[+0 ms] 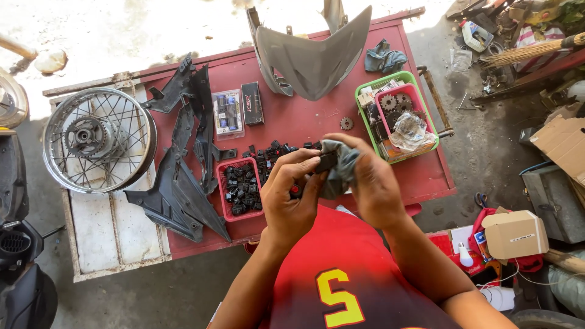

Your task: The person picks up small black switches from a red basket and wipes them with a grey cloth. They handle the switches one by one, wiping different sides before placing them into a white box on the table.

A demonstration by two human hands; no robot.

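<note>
clear blister pack (pixel 227 114), black flat box (pixel 252 103) on red table, brown carton (pixel 515 233) on floor

Above a red table (pixel 292 116), left hand (pixel 291 195) gripping a small black part (pixel 327 161), right hand (pixel 372 183) pressing a grey rag (pixel 341 167) against it; nearby, a red tray (pixel 226 214), spoked wheel (pixel 97 139), grey fairing (pixel 314 55).

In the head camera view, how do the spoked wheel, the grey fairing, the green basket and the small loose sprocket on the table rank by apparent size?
Largest to smallest:
1. Grey fairing and spoked wheel: they look about alike, so no ranking between them.
2. Green basket.
3. Small loose sprocket.
</note>
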